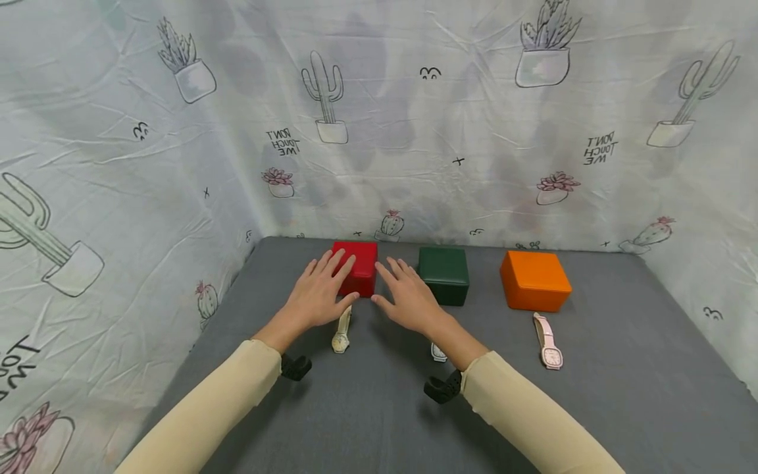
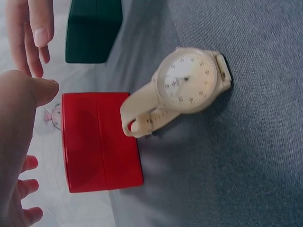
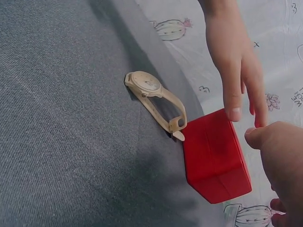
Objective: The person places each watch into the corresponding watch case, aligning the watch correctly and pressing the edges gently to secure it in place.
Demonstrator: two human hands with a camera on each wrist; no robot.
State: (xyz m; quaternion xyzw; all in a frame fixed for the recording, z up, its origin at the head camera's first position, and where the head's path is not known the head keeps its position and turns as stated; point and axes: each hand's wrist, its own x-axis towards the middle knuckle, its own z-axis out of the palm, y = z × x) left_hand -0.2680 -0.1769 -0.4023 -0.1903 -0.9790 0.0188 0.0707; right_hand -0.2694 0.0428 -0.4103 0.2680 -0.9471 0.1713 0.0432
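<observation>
My left hand (image 1: 315, 293) hovers at the left of the red box (image 1: 365, 270), fingers spread and straight. On the box's other side my right hand (image 1: 408, 296) reaches in, its fingers also extended; neither hand holds anything. Whether a fingertip touches the box I cannot tell. In front of the box lies a cream wristwatch (image 1: 341, 341), its strap end pointing at the box; the left wrist view shows its round dial (image 2: 187, 80) and buckled strap. Under my right forearm a white watch (image 1: 438, 353) is mostly hidden.
A dark green box (image 1: 444, 276) stands just right of my right hand. Farther right is an orange box (image 1: 535, 281), with a pink watch (image 1: 549, 345) in front of it. Patterned cloth (image 1: 426, 118) walls the grey table (image 1: 379, 421) at the back and sides.
</observation>
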